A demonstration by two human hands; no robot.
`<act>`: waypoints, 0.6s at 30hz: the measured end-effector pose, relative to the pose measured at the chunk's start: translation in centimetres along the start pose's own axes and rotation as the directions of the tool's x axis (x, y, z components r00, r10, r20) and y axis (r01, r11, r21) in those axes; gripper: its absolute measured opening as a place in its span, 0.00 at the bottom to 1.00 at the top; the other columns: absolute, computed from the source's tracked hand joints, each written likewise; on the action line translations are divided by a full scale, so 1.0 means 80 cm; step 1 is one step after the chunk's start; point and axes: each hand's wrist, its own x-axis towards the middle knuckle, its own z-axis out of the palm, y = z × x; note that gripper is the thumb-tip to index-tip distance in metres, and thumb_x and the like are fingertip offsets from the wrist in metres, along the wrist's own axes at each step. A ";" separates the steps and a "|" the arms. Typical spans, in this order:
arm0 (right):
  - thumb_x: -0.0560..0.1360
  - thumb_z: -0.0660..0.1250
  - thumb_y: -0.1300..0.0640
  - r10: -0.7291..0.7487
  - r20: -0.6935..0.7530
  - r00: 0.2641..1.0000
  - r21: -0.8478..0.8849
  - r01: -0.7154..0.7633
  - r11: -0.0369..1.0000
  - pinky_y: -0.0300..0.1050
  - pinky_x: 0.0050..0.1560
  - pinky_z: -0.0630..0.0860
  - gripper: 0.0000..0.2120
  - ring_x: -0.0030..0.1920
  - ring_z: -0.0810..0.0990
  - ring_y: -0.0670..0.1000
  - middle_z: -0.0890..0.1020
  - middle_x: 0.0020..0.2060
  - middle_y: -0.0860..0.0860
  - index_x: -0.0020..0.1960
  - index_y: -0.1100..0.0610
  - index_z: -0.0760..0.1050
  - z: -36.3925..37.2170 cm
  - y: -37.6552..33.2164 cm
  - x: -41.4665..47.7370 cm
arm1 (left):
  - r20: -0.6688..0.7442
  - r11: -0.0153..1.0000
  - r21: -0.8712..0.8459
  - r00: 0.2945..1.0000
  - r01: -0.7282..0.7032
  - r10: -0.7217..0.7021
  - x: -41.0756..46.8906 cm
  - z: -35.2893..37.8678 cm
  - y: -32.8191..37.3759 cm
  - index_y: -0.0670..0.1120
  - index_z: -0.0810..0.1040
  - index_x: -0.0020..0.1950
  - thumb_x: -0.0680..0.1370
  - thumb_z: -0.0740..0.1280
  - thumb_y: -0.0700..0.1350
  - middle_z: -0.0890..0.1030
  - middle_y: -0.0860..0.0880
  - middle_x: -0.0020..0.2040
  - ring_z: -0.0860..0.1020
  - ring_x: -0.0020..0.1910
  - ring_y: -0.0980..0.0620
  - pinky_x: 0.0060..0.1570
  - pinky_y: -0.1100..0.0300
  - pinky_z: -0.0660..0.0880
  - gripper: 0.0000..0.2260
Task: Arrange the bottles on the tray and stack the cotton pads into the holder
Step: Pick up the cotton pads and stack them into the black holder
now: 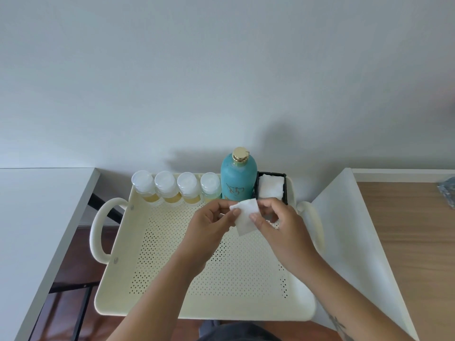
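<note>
head view: both hands hold one white cotton pad above the perforated cream tray, the left hand and the right hand each pinching an edge. four small clear bottles and a teal bottle line the tray's far wall, beside a black holder with pads inside.

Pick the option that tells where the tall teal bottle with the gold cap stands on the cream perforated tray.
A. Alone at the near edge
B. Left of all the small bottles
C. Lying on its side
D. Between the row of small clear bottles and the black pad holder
D: the tall teal bottle with the gold cap stands upright at the back of the cream perforated tray, with the four small clear bottles to its left and the black pad holder to its right.
</note>
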 end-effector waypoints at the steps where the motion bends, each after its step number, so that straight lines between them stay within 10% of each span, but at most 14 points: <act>1: 0.75 0.69 0.53 0.020 -0.015 1.000 0.030 -0.019 0.999 0.30 0.43 0.70 0.04 0.43 0.77 0.39 0.82 0.41 0.42 0.50 0.49 0.79 -0.001 -0.001 0.002 | 0.002 1.000 0.001 1.000 -0.005 0.005 0.001 0.000 0.000 0.54 0.84 0.52 0.77 0.71 0.47 0.86 0.47 0.48 0.81 0.44 0.54 0.46 0.60 0.76 0.05; 8: 0.74 0.69 0.53 0.124 -0.284 0.951 0.083 -0.104 0.991 0.27 0.34 0.68 0.03 0.35 0.75 0.36 0.80 0.36 0.42 0.44 0.51 0.79 -0.033 0.000 0.046 | -0.132 0.935 0.352 0.991 0.038 0.009 0.010 -0.018 -0.031 0.59 0.80 0.56 0.77 0.69 0.54 0.84 0.61 0.47 0.80 0.45 0.62 0.46 0.65 0.74 0.08; 14: 0.75 0.66 0.50 0.217 -0.362 0.907 -0.051 -0.252 0.966 0.49 0.46 0.75 0.08 0.46 0.78 0.52 0.81 0.39 0.45 0.43 0.54 0.78 -0.029 0.011 0.069 | -0.205 0.640 0.766 0.967 0.063 0.151 0.003 -0.057 -0.095 0.49 0.77 0.62 0.77 0.69 0.51 0.80 0.53 0.59 0.74 0.61 0.48 0.59 0.53 0.71 0.15; 18: 0.74 0.66 0.52 0.027 -0.467 0.884 -0.313 -0.194 0.930 0.51 0.50 0.70 0.08 0.50 0.75 0.56 0.77 0.47 0.51 0.48 0.56 0.75 -0.025 0.014 0.063 | -0.245 0.424 0.890 0.960 0.166 0.138 0.005 -0.079 -0.123 0.49 0.70 0.71 0.77 0.64 0.59 0.70 0.50 0.73 0.65 0.71 0.45 0.67 0.44 0.67 0.25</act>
